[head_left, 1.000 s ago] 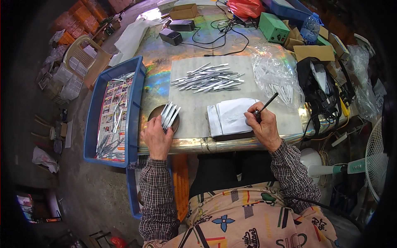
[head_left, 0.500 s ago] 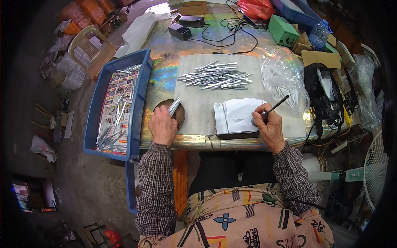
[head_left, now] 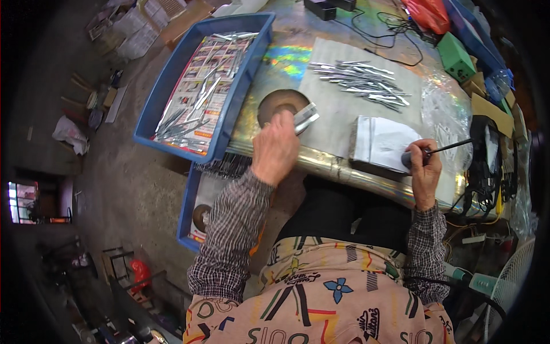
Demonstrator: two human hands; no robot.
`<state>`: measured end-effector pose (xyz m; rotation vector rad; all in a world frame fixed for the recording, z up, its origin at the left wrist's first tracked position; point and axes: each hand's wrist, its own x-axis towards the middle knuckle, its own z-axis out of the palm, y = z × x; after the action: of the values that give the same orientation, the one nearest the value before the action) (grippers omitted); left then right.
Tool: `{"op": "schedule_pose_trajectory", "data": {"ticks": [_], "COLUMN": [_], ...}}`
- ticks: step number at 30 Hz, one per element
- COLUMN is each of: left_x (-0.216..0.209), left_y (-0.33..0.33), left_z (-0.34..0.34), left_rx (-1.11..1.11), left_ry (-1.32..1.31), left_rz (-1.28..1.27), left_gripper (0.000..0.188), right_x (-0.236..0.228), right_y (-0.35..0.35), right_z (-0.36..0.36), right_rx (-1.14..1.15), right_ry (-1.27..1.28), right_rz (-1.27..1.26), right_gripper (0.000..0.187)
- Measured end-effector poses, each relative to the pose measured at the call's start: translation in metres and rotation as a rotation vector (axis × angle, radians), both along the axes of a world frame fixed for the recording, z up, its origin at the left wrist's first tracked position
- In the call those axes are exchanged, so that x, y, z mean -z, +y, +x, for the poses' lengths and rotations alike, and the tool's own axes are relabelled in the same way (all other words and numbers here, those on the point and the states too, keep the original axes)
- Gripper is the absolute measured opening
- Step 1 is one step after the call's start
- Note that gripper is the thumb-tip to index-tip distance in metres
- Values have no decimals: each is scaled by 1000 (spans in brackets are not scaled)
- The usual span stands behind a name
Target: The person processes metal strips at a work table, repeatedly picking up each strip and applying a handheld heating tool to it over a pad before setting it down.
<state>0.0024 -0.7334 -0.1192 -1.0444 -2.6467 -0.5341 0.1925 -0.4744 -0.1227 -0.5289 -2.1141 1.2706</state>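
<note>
My left hand (head_left: 276, 148) is closed around a small bundle of flat silvery metal strips (head_left: 306, 118), whose ends stick out to the right of the fingers. Beneath it on the table is a brown round dish-like piece (head_left: 268, 103). My right hand (head_left: 425, 172) grips a dark tool with a thin rod (head_left: 452, 145); its rounded dark end is by the right edge of a block topped with white paper (head_left: 382, 143). Beyond the block, a loose pile of similar strips (head_left: 366, 83) lies on a pale sheet (head_left: 332, 103).
At the left, a blue tray (head_left: 226, 123) holds newspaper and more strips. A lower blue tray (head_left: 188, 215) is below it. On the right lie a clear plastic bag (head_left: 450, 109), a black bag (head_left: 483, 166) and a green box (head_left: 456, 56). Cables (head_left: 395, 34) cross the far side.
The whole view has swung, so the table sits higher and further right. The strips in my left hand have tipped from pointing away to pointing right. My right hand keeps the tool.
</note>
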Motion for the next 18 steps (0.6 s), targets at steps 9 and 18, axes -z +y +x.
{"op": "schedule_pose_trajectory", "data": {"ticks": [9,18], "left_x": [54,181], "left_y": [-120,-220], "left_z": [78,6], "left_rx": [106,-368], "left_ry": [-684,-474], "left_rz": [-98,-288], "left_gripper": [24,35], "right_x": [4,8], "right_y": [2,3], "right_z": [-3,-7], "right_rx": [1,30], "right_ry": [-18,-18], "right_rz": [-29,110], "right_gripper": [10,11]}}
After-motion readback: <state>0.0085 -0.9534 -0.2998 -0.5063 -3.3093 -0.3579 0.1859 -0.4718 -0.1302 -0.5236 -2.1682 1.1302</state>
